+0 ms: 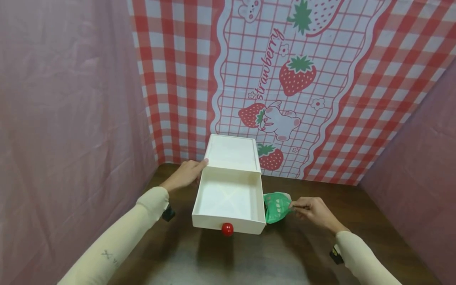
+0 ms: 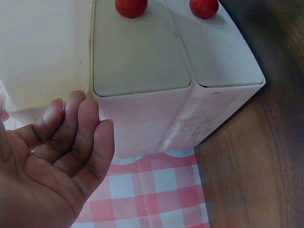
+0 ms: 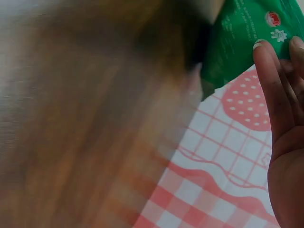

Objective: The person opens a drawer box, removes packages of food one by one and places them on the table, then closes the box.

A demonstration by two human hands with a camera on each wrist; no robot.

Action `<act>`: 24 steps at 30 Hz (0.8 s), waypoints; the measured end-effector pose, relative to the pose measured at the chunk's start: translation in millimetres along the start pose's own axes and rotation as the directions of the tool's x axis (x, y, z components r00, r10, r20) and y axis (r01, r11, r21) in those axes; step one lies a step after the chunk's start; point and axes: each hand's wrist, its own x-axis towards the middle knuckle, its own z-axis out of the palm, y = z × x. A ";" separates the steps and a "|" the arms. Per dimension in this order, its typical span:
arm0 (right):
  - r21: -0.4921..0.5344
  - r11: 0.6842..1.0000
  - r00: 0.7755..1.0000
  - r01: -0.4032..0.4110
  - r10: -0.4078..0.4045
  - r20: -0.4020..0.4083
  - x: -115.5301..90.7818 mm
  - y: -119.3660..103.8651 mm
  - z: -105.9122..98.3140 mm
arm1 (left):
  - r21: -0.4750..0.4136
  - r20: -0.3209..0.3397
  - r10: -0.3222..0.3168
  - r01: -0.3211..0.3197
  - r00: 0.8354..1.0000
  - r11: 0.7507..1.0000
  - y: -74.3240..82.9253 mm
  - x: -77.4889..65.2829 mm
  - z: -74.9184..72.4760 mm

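A white drawer box [image 1: 233, 152] stands on the table with its top drawer [image 1: 229, 198] pulled out, and nothing shows inside that drawer. My left hand [image 1: 185, 174] rests against the box's left side, thumb at the top edge. Its fingers look loosely bent in the left wrist view, tips by the side wall. To the right of the drawer, my right hand [image 1: 313, 211] pinches the edge of a green packet [image 1: 277, 207]. Printed text and a small red emblem show on the packet in the right wrist view. A red knob [image 1: 227, 229] sits on the drawer's front.
Two lower drawers with red knobs [image 2: 131, 5] are closed beneath the pulled-out one. Dark wooden tabletop [image 1: 331, 194] surrounds the box. A strawberry-print checked cloth [image 1: 185, 79] hangs behind, and pink curtains [image 1: 71, 118] stand at both sides.
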 end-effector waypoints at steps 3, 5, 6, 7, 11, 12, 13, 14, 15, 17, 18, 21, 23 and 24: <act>-0.011 1.000 1.000 -0.011 0.011 0.015 -7.1 3.4 4.7 | 0.011 -0.007 0.002 -0.002 1.000 1.000 -0.3 0.3 -0.1; -0.008 1.000 1.000 -0.005 0.005 0.026 -10.6 5.1 7.4 | 0.013 -0.011 0.002 -0.002 1.000 1.000 -0.8 0.5 0.1; -0.002 1.000 1.000 0.000 0.000 0.031 -12.1 6.0 8.8 | 0.015 -0.013 0.000 0.000 1.000 1.000 -0.7 0.1 0.2; -0.001 1.000 0.999 0.005 -0.005 0.036 -13.4 6.7 10.2 | 0.017 -0.015 0.001 0.000 1.000 1.000 -0.8 0.1 0.1; 0.017 1.000 0.998 0.007 -0.008 0.057 -18.5 9.4 14.6 | 0.013 -0.009 0.006 -0.006 1.000 1.000 -1.4 0.5 0.3; 0.023 1.000 0.998 0.004 -0.005 0.060 -19.5 9.8 15.4 | 0.014 -0.010 0.009 -0.009 1.000 1.000 -1.5 0.8 0.3; 0.030 1.000 0.998 -0.004 0.002 0.065 -20.4 10.3 16.0 | 0.014 -0.011 0.011 -0.011 1.000 1.000 -1.5 1.0 0.3; 0.037 0.999 0.998 -0.012 0.010 0.067 -21.2 10.7 16.6 | 0.013 -0.012 0.012 -0.012 1.000 1.000 -1.3 1.0 0.5; 0.044 0.999 0.997 -0.021 0.018 0.069 -21.9 11.0 17.1 | 0.015 -0.014 0.015 -0.015 1.000 1.000 -1.5 1.1 0.3; 0.061 0.997 0.996 -0.052 0.048 0.076 -23.5 11.4 17.3 | 0.017 -0.017 0.019 -0.019 1.000 1.000 -1.2 0.9 0.5; 0.067 0.996 0.995 -0.067 0.061 0.081 -24.3 11.6 17.4 | 0.019 -0.018 0.020 -0.020 1.000 1.000 -1.3 1.0 0.5; 0.080 0.991 0.990 -0.110 0.102 0.096 -27.0 11.3 17.3 | 0.026 -0.017 0.018 -0.018 1.000 1.000 -0.8 0.8 0.7; 0.087 0.988 0.988 -0.125 0.116 0.102 -28.7 10.7 17.2 | 0.030 -0.018 0.015 -0.015 1.000 0.999 -0.5 1.0 1.2; 0.090 0.988 0.988 -0.126 0.116 0.103 -29.6 10.4 17.3 | 0.030 -0.017 0.014 -0.014 1.000 0.999 -0.5 1.4 1.3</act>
